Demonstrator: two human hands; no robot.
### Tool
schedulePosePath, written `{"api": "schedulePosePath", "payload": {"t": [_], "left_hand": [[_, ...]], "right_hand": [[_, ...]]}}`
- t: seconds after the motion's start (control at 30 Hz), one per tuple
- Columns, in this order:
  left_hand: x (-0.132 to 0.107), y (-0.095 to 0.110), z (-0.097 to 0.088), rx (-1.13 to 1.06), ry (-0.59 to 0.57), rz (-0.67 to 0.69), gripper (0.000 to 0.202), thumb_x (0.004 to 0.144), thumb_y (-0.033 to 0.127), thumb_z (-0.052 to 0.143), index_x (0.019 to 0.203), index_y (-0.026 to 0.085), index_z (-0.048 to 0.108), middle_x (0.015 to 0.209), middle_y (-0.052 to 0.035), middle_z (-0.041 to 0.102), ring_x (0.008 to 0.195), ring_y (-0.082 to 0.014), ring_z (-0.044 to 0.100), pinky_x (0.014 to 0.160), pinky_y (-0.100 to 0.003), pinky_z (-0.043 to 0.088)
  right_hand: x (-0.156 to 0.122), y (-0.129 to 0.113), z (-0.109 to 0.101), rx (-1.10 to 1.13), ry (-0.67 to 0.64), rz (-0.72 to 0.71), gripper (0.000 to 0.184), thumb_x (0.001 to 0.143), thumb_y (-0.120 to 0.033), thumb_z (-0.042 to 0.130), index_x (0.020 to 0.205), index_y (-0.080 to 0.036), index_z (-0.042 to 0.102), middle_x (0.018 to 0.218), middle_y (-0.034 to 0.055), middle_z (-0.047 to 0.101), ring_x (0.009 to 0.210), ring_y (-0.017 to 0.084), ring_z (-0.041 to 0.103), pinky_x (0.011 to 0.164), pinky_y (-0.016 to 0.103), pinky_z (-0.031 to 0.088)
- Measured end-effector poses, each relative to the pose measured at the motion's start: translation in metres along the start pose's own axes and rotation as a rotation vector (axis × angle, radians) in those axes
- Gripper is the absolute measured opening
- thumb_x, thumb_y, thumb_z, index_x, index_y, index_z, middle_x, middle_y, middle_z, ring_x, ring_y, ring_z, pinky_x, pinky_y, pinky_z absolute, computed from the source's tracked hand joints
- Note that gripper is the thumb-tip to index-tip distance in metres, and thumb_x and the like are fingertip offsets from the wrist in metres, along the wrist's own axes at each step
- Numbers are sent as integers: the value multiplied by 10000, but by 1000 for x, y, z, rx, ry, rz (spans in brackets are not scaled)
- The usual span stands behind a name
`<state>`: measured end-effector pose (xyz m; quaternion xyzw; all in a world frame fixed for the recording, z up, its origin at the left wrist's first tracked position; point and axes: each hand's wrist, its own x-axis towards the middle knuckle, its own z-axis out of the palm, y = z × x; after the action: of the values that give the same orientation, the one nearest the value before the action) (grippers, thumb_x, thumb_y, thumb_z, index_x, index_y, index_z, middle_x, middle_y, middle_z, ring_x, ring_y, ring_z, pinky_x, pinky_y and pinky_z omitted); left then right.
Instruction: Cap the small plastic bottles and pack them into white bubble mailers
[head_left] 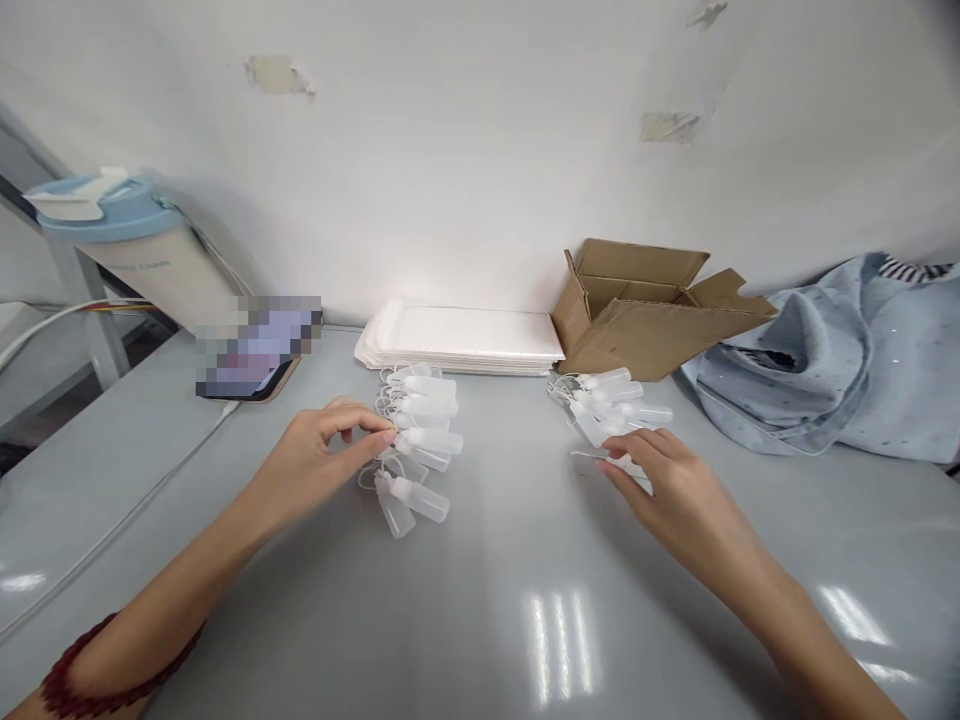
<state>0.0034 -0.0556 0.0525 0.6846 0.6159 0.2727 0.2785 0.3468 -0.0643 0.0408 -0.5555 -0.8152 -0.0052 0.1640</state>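
Observation:
Small translucent plastic bottles (420,498) with white cord loops lie in a column left of the middle of the table. My left hand (330,455) is closed in a pinch at the cord end of one bottle (435,441) in that column. A second, smaller cluster of the same bottles (606,380) lies to the right. Just in front of that cluster, my right hand (667,480) pinches a small bottle, mostly hidden by the fingers. A thin white end (585,455) sticks out leftward from these fingertips.
At the wall lies a stack of white padded envelopes (472,335), beside an open cardboard box (660,335). Light blue speckled cloth (817,370) is heaped at the right. On the left are a phone (259,350) with a white cable (142,500) and a blue-lidded tumbler (157,260).

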Motion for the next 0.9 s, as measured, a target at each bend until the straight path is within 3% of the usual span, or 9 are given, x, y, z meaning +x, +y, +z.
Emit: {"api": "schedulePosePath", "payload": {"t": [0.1, 0.23, 0.4, 0.53, 0.7, 0.9], "left_hand": [[0, 1, 1, 56, 22, -31, 248, 811, 436, 546, 747, 258, 706, 824, -1, 693, 772, -196, 545, 590, -233, 382], [-5, 8, 0, 133, 143, -64, 221, 822, 385, 534, 779, 229, 685, 863, -1, 690, 839, -198, 537, 550, -209, 376], [-12, 16, 5, 194, 233, -34, 185, 846, 313, 506, 818, 204, 652, 845, 15, 655, 847, -173, 508, 511, -179, 348], [-17, 16, 13, 151, 324, 98, 159, 851, 307, 521, 787, 212, 631, 794, 9, 643, 840, -182, 517, 472, -191, 350], [-20, 17, 22, 156, 399, 333, 107, 851, 225, 555, 778, 218, 633, 715, 8, 645, 750, -172, 529, 587, -247, 439], [-25, 25, 34, 160, 370, 576, 112, 834, 83, 553, 821, 180, 608, 696, -4, 620, 718, -158, 506, 639, -270, 441]], "right_hand": [[-3, 1, -2, -80, -43, 115, 258, 881, -362, 447, 890, -165, 613, 851, 101, 668, 770, 260, 626, 542, 355, 485], [-4, 2, -4, -168, -108, 202, 174, 807, -308, 521, 853, -172, 619, 879, 100, 672, 806, 271, 621, 523, 338, 468], [-3, 11, -7, -204, -171, 246, 142, 772, -226, 551, 870, -170, 638, 893, 100, 674, 827, 275, 617, 468, 299, 433], [1, 10, -10, -263, -266, 292, 145, 770, -160, 571, 890, -164, 651, 962, 109, 667, 887, 290, 603, 509, 312, 448], [4, 0, -7, -219, -388, 303, 160, 823, -128, 510, 812, -183, 659, 918, 90, 669, 904, 282, 599, 588, 340, 475], [3, -19, -12, 133, -268, 184, 146, 843, -205, 508, 909, -181, 636, 909, 75, 656, 879, 238, 608, 703, 356, 502]]}}
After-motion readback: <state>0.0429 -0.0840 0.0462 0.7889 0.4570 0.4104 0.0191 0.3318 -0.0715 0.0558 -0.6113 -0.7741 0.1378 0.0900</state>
